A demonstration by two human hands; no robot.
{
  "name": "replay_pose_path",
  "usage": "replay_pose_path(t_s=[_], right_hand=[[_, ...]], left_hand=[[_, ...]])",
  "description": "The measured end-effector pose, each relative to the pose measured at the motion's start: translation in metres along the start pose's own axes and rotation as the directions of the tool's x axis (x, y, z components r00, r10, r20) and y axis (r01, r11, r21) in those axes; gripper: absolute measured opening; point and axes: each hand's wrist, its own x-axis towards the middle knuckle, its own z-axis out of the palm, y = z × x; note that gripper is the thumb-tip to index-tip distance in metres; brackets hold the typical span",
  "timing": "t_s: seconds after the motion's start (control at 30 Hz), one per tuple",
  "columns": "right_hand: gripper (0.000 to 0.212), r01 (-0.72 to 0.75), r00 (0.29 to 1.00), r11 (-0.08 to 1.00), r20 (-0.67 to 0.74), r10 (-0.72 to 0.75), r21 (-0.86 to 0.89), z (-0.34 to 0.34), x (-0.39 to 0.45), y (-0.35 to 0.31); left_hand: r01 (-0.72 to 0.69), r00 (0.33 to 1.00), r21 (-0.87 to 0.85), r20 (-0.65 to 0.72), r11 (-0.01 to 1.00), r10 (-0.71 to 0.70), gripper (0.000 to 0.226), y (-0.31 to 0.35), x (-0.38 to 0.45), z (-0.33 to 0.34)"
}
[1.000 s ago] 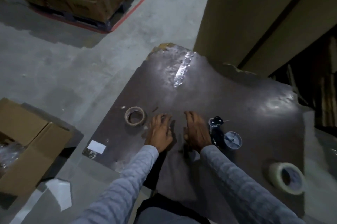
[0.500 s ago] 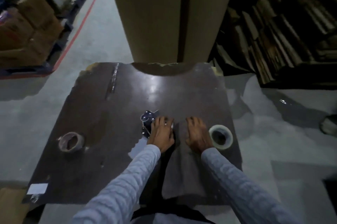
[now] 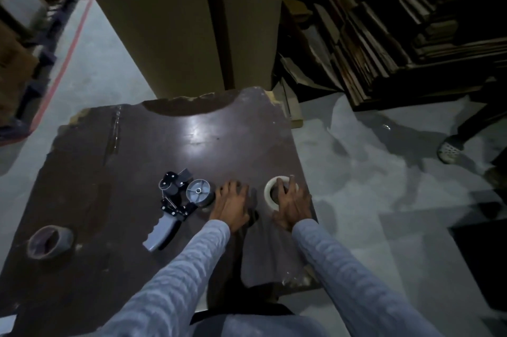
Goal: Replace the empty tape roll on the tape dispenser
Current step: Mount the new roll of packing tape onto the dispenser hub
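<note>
My right hand (image 3: 292,203) lay over the new roll of tape (image 3: 270,192), a white ring lying flat near the right edge of the dark table (image 3: 131,172); my fingers were spread across its top and into its hole, touching it, but from above I could not tell whether they had closed on it or merely rested there. My left hand (image 3: 230,205) lay flat just to the left of the right one, palm down, fingers loosely spread and together with nothing in them, pressed on the tabletop. Just beyond the left hand's fingertips, on its left, the tape dispenser (image 3: 178,199) lay on its side, its grey spool wheel (image 3: 198,191) nearest my knuckles and almost touching them, its black frame behind that and its grey handle (image 3: 160,229) pointing back toward my left sleeve (image 3: 175,281). Well to the left of both hands, near the table's near-left corner, sat the empty tape roll (image 3: 49,240), a brown cardboard core lying flat and apart from everything else. Past my hands, at the far edge of the table, stood a tall cardboard box (image 3: 178,21). To the right of my right hand, beyond the table's edge, was grey floor (image 3: 370,185), and further off a dark stack of flattened cardboard (image 3: 384,29).
</note>
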Motion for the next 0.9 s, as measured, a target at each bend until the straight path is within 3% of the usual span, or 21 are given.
replay_pose_path(t_s=[0.2,0.3,0.43,0.5,0.57,0.73,0.8,0.9], right_hand=[[0.105,-0.031,0.999,0.994,-0.02,0.034,0.108,0.005,0.014,-0.005],[0.111,-0.044,0.998,0.978,-0.024,0.05,0.203,0.007,0.014,-0.009],[0.115,-0.02,0.998,0.95,-0.051,0.038,0.31,0.015,0.002,-0.029],[0.113,0.017,0.996,0.907,-0.082,0.019,0.42,0.019,-0.011,-0.048],[0.109,0.101,0.988,0.866,-0.15,-0.03,0.49,0.024,-0.025,-0.068],[0.105,0.321,0.931,0.792,-0.327,-0.162,0.519,0.02,-0.048,-0.108],[0.108,0.377,0.912,0.767,-0.351,-0.211,0.519,0.015,-0.05,-0.117],[0.088,0.352,0.93,0.688,-0.323,-0.178,0.635,0.008,-0.056,-0.126]], left_hand=[[0.058,0.998,-0.133,0.034,0.989,-0.054,0.059,-0.002,-0.01,0.013],[0.129,0.991,-0.37,0.021,0.92,-0.13,0.052,-0.004,-0.016,0.024],[0.258,0.956,-0.803,0.133,0.537,-0.261,0.05,-0.005,-0.029,0.027],[0.325,0.931,-0.891,0.242,0.318,-0.274,0.049,-0.01,-0.037,0.025],[0.299,0.935,-0.942,0.257,0.153,-0.246,0.03,-0.022,-0.047,0.025],[0.186,0.949,-0.975,0.147,0.119,-0.279,0.032,-0.063,-0.08,0.025],[0.133,0.954,-0.979,0.084,0.155,-0.289,0.036,-0.077,-0.091,0.025],[0.095,0.943,-0.979,0.031,0.181,-0.332,0.035,-0.094,-0.101,0.022]])
